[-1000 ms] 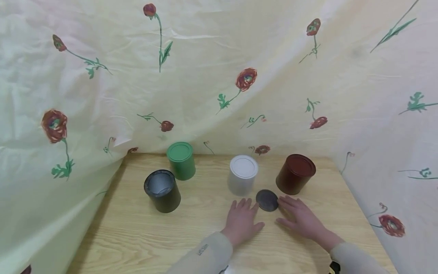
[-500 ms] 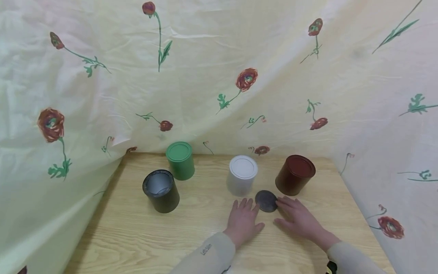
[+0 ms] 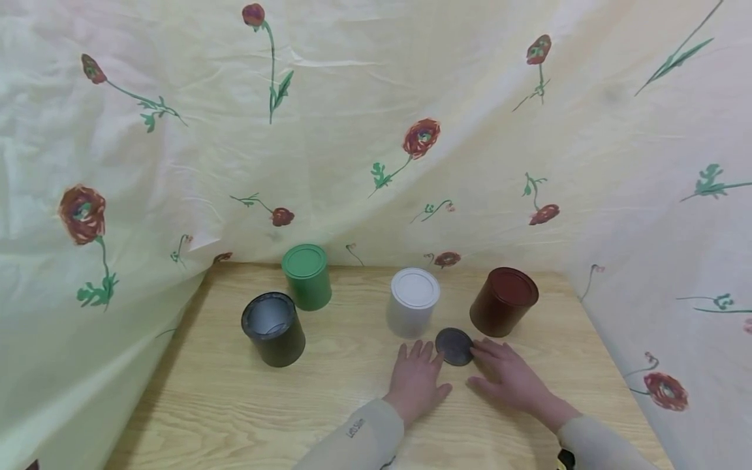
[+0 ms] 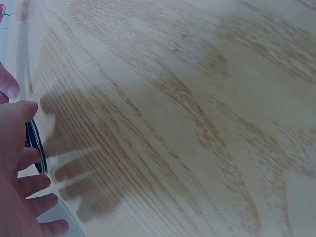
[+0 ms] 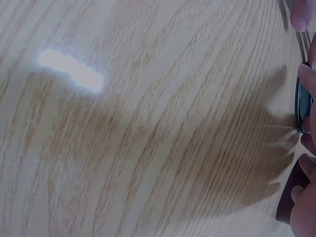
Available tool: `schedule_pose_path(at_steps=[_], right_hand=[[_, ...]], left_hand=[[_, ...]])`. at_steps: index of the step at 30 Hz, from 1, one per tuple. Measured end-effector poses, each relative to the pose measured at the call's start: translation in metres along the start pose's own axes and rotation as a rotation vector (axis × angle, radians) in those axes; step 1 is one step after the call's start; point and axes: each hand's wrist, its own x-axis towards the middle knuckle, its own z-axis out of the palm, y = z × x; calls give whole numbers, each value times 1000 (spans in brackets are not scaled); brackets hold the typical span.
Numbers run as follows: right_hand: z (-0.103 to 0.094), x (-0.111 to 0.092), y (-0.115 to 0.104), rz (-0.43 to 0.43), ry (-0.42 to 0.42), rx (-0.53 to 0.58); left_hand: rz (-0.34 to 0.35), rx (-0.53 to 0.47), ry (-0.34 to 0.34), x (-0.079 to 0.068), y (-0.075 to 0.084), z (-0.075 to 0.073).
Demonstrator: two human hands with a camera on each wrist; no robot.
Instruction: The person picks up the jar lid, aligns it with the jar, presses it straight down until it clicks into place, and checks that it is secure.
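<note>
A dark round lid (image 3: 454, 346) lies flat on the wooden table between my two hands. My left hand (image 3: 414, 380) is spread palm down on the lid's left, its index finger at the lid's edge. On the other side, my right hand (image 3: 508, 378) has its fingers extended, with the fingertips at the right edge. Neither hand grips it. The left wrist view shows the lid's rim (image 4: 36, 145) behind the left fingers. In the right wrist view, the lid (image 5: 303, 101) is partly hidden by the right hand. An uncovered black can (image 3: 273, 333) stands further left.
Behind the hands stand a white can (image 3: 414, 303) and a dark red can (image 3: 504, 302), both with lids on. A lidded green can (image 3: 308, 277) is at the back left. Flowered cloth (image 3: 329, 143) hangs behind and at both sides of the table (image 3: 235, 418).
The whole head view has shifted slightly. Both hands stay by the lid in the same arrangement, and the cans have not moved on the table.
</note>
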Motion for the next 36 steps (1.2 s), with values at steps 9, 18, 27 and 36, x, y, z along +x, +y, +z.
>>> schedule_pose_path(at_steps=[9,18,27,36], right_hand=[[0,-1,-5,-52,23,-11],[7,-14,-12,-101,51,-27],[10,-26,-22,-115,36,-13],[12,-34,-27,-128,39,23]], left_hand=[[24,10,-2,-8,-6,-3],[90,37,9,-24,-18,-3],[133,43,-30,-44,-23,-8],[154,70,-17,-53,-26,-10]])
